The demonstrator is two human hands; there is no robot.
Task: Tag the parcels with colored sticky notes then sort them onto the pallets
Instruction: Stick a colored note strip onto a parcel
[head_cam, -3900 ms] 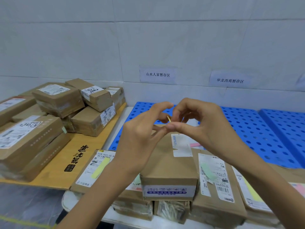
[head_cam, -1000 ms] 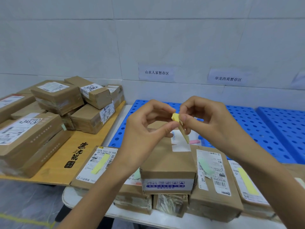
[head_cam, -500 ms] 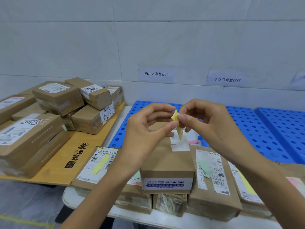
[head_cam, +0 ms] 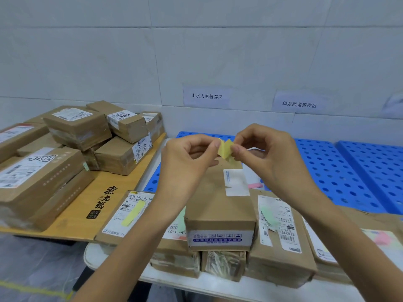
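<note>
A small yellow sticky note is pinched between my left hand and my right hand, held up above the table. Its two ends fold apart in a V between my fingertips. Right below stands a brown parcel with a white label and no coloured note on its top. To its left lies a flat parcel with a yellow note. On its right a parcel carries a green note. Blue pallets lie behind, against the wall.
A wooden board on the left carries a pile of several brown parcels. Two paper signs hang on the wall above the blue pallets. Another parcel with pink and yellow notes is at the right edge.
My hands have drawn slightly apart and the yellow note has opened from a narrow strip into a wider V. The parcels have not moved.
</note>
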